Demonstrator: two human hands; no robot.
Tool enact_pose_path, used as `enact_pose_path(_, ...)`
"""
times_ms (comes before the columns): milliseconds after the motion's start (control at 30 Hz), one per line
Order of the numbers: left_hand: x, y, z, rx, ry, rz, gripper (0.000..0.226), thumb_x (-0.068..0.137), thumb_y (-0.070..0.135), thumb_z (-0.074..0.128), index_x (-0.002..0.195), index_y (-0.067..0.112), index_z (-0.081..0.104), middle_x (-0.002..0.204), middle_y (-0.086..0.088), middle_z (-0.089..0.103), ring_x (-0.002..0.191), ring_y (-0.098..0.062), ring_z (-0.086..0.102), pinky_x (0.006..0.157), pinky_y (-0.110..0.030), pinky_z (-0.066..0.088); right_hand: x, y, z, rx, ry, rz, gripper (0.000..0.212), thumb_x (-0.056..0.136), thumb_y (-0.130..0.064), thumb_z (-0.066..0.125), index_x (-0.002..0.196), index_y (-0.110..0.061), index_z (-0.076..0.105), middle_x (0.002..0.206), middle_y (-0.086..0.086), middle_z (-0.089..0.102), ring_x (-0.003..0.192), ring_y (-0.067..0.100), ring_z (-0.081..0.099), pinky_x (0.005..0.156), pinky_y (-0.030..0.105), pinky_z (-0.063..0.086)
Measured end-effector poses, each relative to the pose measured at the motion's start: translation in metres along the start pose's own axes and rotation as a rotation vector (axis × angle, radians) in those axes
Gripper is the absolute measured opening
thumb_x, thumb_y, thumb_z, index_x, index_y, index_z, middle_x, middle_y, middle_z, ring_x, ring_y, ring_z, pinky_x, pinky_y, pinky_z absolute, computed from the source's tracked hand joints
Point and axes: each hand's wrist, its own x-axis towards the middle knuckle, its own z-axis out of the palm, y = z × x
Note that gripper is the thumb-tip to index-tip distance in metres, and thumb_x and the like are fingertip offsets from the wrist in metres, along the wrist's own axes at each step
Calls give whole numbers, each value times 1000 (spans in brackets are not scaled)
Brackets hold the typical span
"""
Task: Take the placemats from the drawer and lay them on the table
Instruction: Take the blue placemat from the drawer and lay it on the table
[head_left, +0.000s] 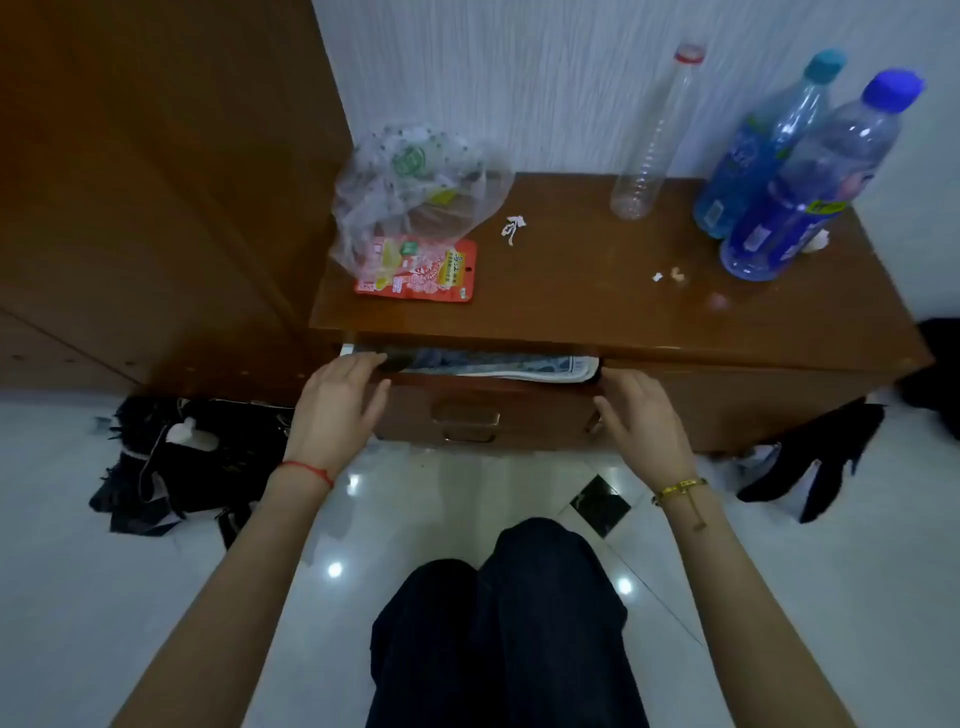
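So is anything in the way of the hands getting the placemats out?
Mostly the drawer: it is open only a crack under the table top, so just a strip of the folded placemats shows. Left hand and right hand are at its front edge.

Drawer (488, 410) ajar, folded placemats (524, 366) inside; left hand (332, 410) and right hand (641, 421) at its front corners.

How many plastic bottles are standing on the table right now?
3: a clear empty bottle at the back, a teal-capped bottle right of it, a blue-capped bottle rightmost, nearest.
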Motion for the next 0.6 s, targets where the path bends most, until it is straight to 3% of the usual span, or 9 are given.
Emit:
enact_pose_path(300,-2,-43,66,81,144,68,32,95,27,52,121,8,59,114,-12,64,106,-29,58,97,-41,45,-7,29,69,-4,228,-53,39,96,-26,51,132,-10,48,126,7,56,118,20,47,96,29,39)
enact_pose_path(433,-13,-40,70,51,167,62,35,95,28,51,124,8,57,119,-12,63,112,-27,56,99,-39,44,-14,30,73,-21,253,-55,40,96,-28,50,132,-11,48,129,6,55,121,19,47,98,19,29)
enact_pose_path(600,-38,-41,72,21,172,76,38,96,28,51,125,6,57,123,-12,61,116,-28,55,103,-40,43,-41,25,71,-16,257,-63,41,96,-29,51,133,-12,47,129,5,55,119,18,48,96,23,35)
